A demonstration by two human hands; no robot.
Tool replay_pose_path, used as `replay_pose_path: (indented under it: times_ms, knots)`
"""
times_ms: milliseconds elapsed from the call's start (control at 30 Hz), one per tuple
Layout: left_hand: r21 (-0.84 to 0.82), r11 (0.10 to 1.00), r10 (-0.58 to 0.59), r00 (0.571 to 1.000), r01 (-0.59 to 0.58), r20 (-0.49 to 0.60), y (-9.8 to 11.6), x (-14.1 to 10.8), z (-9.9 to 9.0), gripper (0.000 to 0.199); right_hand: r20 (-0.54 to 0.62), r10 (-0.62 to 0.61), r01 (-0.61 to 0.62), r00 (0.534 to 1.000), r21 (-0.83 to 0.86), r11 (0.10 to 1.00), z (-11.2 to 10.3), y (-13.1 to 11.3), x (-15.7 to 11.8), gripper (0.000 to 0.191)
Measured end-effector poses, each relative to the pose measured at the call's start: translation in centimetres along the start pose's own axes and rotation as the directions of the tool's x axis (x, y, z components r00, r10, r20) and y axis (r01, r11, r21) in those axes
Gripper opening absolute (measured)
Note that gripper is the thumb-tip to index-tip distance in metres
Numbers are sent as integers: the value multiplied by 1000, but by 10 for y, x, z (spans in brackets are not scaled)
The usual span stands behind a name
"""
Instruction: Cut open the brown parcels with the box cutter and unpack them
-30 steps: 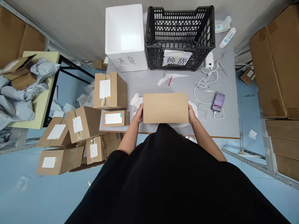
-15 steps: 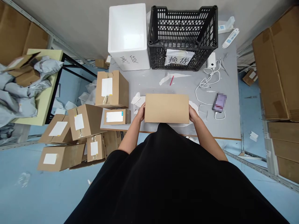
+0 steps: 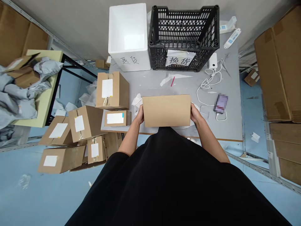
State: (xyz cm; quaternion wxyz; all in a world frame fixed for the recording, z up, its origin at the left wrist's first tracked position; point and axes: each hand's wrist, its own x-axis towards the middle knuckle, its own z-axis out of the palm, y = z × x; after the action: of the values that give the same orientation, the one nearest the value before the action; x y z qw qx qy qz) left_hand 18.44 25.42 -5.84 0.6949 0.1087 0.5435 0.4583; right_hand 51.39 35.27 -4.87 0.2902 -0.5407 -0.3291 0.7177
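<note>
Head view: 换货 sign [image 3: 180,58] beyond held carton [image 3: 166,110]

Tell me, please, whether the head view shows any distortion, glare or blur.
In the head view, wide-angle distortion bends the metal shelf rail near the edge, soft glare sits inside the white foam box, and a pixelated patch hides one item; the cardboard box looks sharp.

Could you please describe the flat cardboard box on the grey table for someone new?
On the grey table, a person's left hand and right hand hold a plain cardboard box. Just beside that left hand, at the table's front edge, lies the flat box. Unlike the taller box behind it, it sits low, and its white label has a blue mark.
</note>
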Motion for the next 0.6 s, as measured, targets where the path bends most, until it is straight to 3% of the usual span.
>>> replay_pose_path:
  times_ms: [267, 467, 600]
  knots:
    - [-1, 993, 119, 991, -119, -63, 1, -5, 15, 54, -155, -141, 138, 978, -34, 990, -5, 5, -5, 45]
    - [27, 975, 222, 972, -220, -77, -7, -10, 14, 53, -105, -74, 75, 992, 1, 997, -10, 5, -19, 64]
    - [122, 949, 299, 953, -292, -52, -3, -21, 19, 47, -95, -49, 46, 994, -34, 998, -20, -2, -26, 55]
